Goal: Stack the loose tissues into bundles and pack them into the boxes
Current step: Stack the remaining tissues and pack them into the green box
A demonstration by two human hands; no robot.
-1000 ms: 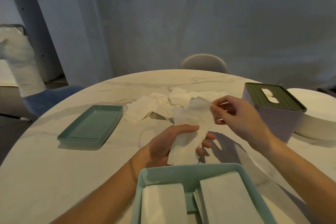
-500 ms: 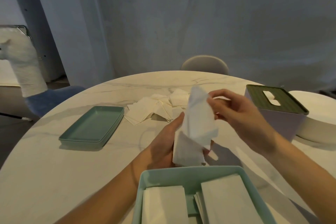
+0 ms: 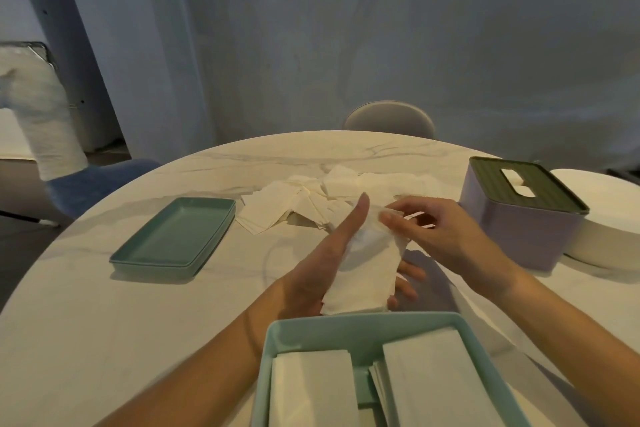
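Observation:
A small bundle of white tissues (image 3: 367, 274) lies across the palm of my left hand (image 3: 322, 274), thumb stretched out straight and fingertips showing under the far edge. My right hand (image 3: 440, 236) pinches the top corner of a tissue on that bundle between thumb and fingers. Loose tissues (image 3: 311, 201) lie scattered in a pile at the middle of the round marble table (image 3: 104, 305). Close to me, a teal box (image 3: 346, 326) holds two tissue bundles side by side (image 3: 311, 388). A lilac tissue box with a slotted green lid (image 3: 523, 211) stands at the right.
A teal lid or tray (image 3: 173, 236) lies on the table at the left. A white round dish (image 3: 609, 218) sits behind the lilac box. A grey chair back (image 3: 389, 118) stands at the table's far side, a blue chair (image 3: 90, 184) at the left.
My right hand lifted a tissue upright and has now laid it down flat on the bundle in my left palm. My left thumb has straightened out.

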